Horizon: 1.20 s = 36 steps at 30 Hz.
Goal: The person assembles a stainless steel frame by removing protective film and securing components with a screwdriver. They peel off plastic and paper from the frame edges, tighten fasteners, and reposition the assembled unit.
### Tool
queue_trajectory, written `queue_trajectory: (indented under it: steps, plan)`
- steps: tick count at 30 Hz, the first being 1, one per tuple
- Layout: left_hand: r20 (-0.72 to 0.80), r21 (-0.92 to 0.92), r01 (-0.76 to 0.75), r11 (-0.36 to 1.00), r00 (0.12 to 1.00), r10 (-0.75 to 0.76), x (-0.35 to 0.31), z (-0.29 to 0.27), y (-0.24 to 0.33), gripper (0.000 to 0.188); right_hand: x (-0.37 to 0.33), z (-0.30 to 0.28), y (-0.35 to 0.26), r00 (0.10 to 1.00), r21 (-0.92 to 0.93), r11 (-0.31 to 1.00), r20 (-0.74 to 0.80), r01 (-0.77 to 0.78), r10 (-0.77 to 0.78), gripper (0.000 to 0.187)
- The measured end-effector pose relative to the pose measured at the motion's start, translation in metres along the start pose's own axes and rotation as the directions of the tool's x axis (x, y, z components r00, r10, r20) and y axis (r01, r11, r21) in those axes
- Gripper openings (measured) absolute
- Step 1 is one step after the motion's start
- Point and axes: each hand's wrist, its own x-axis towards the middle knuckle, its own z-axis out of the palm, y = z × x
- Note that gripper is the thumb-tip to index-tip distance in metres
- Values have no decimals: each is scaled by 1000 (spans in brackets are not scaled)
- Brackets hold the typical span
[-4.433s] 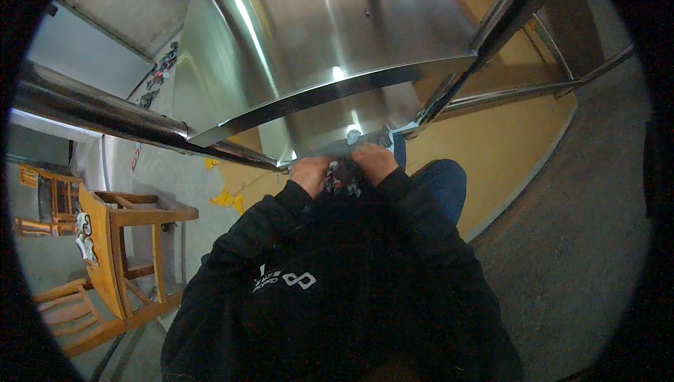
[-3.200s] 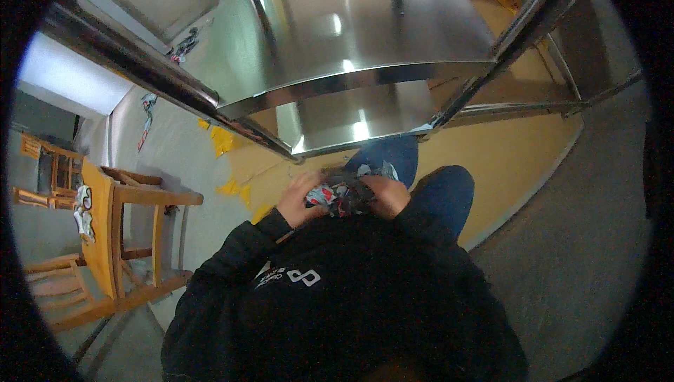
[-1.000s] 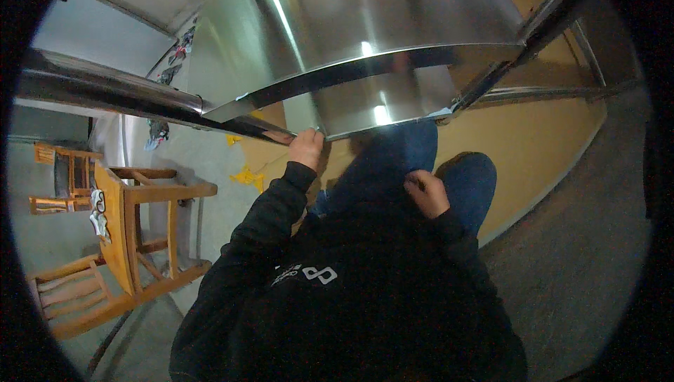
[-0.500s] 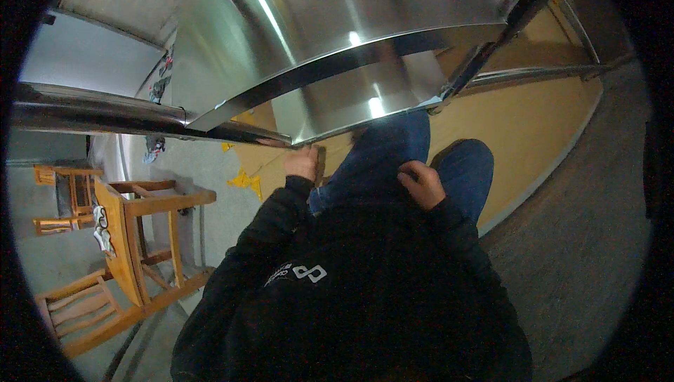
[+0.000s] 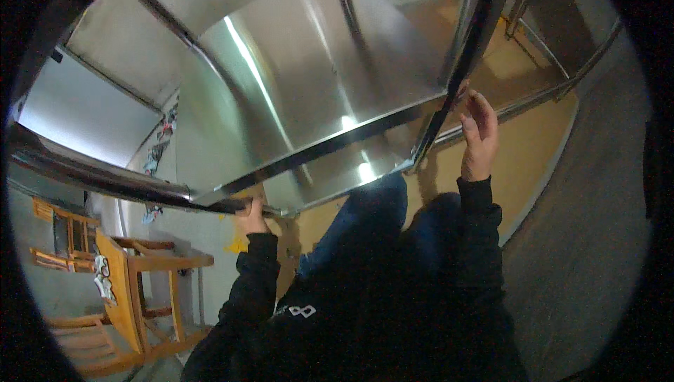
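A shiny sheet-metal shelf panel point(image 5: 302, 80) with a folded front edge sits tilted in a frame of metal tubes. My left hand point(image 5: 254, 219) is closed around the dark tube point(image 5: 228, 205) at the panel's near left corner. On the other side, my right hand point(image 5: 481, 140) is raised beside the right-hand tube point(image 5: 456, 76). Its fingers are curved and the thumb stands apart; the fingertips are at the tube, partly hidden behind it. Light shines off the panel's underside lip point(image 5: 330, 182), just beyond my knees.
Brown cardboard point(image 5: 519, 164) lies on the floor under the frame and my legs. At the left are a wooden stool point(image 5: 151, 262) and wooden chairs point(image 5: 70, 238). A yellow scrap point(image 5: 237, 244) is near my left wrist. Grey floor point(image 5: 562, 277) extends to the right.
My right hand has gone from my lap up and right to the right-hand tube. My left hand has shifted left along the near tube. In view, the frame sits lower on the left.
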Motion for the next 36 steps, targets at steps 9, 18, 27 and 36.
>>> queue_trajectory:
  steps: [9,18,27,36]
  plan:
    - [73,-44,-94,995,993,98,28,3,-4,24,50,73,-48,950,1,984,259,-180,173,40]
    - [31,2,-63,998,998,63,101,28,3,27,66,119,-17,964,-27,989,221,-142,145,34]
    - [302,609,-328,722,938,171,194,-7,-22,33,54,162,26,969,-66,991,212,-119,130,35]
    - [837,120,-688,716,458,299,92,115,207,21,33,104,46,966,-298,954,251,16,62,44]
